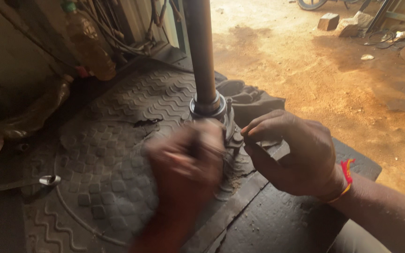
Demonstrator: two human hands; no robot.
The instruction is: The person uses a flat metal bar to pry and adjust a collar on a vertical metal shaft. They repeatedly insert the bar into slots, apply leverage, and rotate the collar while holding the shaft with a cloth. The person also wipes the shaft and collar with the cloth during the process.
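Steel shaft (201, 51) stands upright on the rubber mat (118, 140). Right hand (291, 152) pinches its base fitting (233, 136); blurred left hand (186, 161) works beside it, grip indeterminable. Fitting work appears underway; steadying probably needed next.

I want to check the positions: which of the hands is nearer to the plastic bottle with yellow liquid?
The left hand is nearer. It is blurred, at the base of the metal shaft, below and right of the bottle. The right hand is on the far side of the shaft, farther right.
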